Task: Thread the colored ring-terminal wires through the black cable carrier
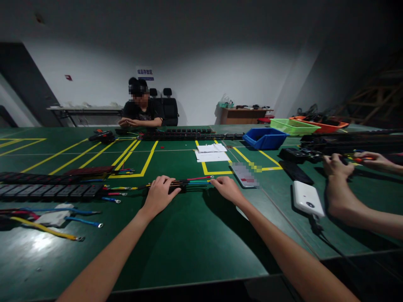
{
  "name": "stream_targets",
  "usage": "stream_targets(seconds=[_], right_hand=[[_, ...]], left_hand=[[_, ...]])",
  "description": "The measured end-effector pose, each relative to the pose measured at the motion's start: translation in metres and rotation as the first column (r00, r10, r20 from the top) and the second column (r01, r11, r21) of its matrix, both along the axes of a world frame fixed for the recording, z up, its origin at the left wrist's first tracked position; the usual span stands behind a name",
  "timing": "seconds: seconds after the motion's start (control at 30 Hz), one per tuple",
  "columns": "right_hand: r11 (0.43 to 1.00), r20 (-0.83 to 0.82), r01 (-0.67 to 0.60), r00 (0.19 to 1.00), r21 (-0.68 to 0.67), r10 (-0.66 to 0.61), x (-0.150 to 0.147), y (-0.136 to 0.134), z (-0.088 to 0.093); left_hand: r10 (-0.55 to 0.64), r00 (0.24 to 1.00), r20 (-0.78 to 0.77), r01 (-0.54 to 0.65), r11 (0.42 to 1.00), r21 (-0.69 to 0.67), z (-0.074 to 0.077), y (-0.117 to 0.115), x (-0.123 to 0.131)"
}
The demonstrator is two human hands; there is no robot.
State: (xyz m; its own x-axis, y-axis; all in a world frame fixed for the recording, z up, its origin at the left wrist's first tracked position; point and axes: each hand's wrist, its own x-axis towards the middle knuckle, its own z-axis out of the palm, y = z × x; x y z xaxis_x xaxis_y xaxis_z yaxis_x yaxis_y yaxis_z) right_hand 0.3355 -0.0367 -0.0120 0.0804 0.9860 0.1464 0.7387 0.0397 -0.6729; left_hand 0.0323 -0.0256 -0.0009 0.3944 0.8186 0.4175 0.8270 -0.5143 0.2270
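Note:
My left hand (160,193) lies over a bundle of coloured wires (193,182) and a black part beneath it, fingers curled over the top and thumb along the near side. Red, blue and teal wires run right from there, with a ring terminal on the red one. My right hand (227,189) is closed in a pinch at the right ends of these wires; its fingertips hide exactly which it grips. Left of my left hand, a black socket strip (52,192) ends in red, blue and yellow leads with ring terminals.
Loose thick cables (47,226) lie front left. White papers (211,153), a phone (244,174), a white power bank (307,198) and a blue bin (265,138) stand around. A co-worker's hands (338,167) work at right; another person (141,105) sits opposite.

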Motion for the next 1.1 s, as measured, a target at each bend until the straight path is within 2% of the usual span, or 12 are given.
stream_targets(seconds=[0.1, 0.2, 0.3, 0.37, 0.63, 0.7, 0.77, 0.83, 0.9, 1.0, 1.1], right_hand=[[1.0, -0.049, -0.012, 0.999, 0.017, 0.013, 0.001, 0.0, 0.005], [0.998, -0.247, -0.05, 0.967, 0.036, 0.058, -0.002, -0.002, 0.011], [0.995, -0.494, -0.094, 0.867, -0.043, 0.06, -0.008, -0.006, 0.017], [0.988, -0.593, -0.125, 0.804, -0.092, 0.047, -0.011, -0.009, 0.02], [0.938, -0.787, -0.246, 0.616, -0.244, -0.043, -0.006, -0.009, 0.011], [0.941, -0.763, -0.219, 0.643, -0.257, -0.059, -0.006, -0.007, 0.008], [0.965, -0.665, -0.123, 0.744, -0.23, -0.063, -0.006, -0.005, 0.005], [0.99, -0.501, -0.035, 0.865, -0.133, -0.036, -0.004, -0.003, 0.002], [1.0, -0.316, -0.021, 0.949, -0.016, 0.015, -0.002, -0.002, 0.001], [0.997, -0.084, -0.035, 0.996, 0.071, 0.041, 0.002, -0.003, 0.001], [0.995, 0.036, -0.024, 0.999, 0.093, 0.02, 0.003, -0.005, -0.002]], left_hand=[[-0.001, 1.0, -0.004, 0.001, 1.0, -0.001, 0.0, 0.0, 0.0], [0.002, 1.0, 0.008, -0.002, 1.0, -0.01, 0.001, -0.001, 0.001], [0.007, 1.0, 0.01, -0.007, 1.0, 0.002, 0.001, -0.002, 0.001], [0.009, 1.0, -0.003, -0.009, 1.0, 0.007, 0.002, -0.003, 0.002], [0.026, 1.0, -0.01, -0.027, 1.0, -0.01, 0.003, -0.007, 0.003], [0.032, 0.999, -0.013, -0.032, 0.999, -0.011, 0.001, -0.007, 0.003], [0.033, 0.999, -0.014, -0.033, 0.999, -0.012, 0.0, -0.006, 0.002], [0.029, 0.999, -0.013, -0.029, 0.999, -0.014, -0.001, -0.006, 0.002], [0.023, 1.0, -0.01, -0.023, 1.0, -0.009, -0.001, -0.006, 0.001], [0.023, 1.0, -0.014, -0.023, 1.0, 0.001, 0.0, -0.008, 0.001], [0.035, 0.999, -0.036, -0.035, 0.999, 0.01, 0.0, -0.01, 0.002]])
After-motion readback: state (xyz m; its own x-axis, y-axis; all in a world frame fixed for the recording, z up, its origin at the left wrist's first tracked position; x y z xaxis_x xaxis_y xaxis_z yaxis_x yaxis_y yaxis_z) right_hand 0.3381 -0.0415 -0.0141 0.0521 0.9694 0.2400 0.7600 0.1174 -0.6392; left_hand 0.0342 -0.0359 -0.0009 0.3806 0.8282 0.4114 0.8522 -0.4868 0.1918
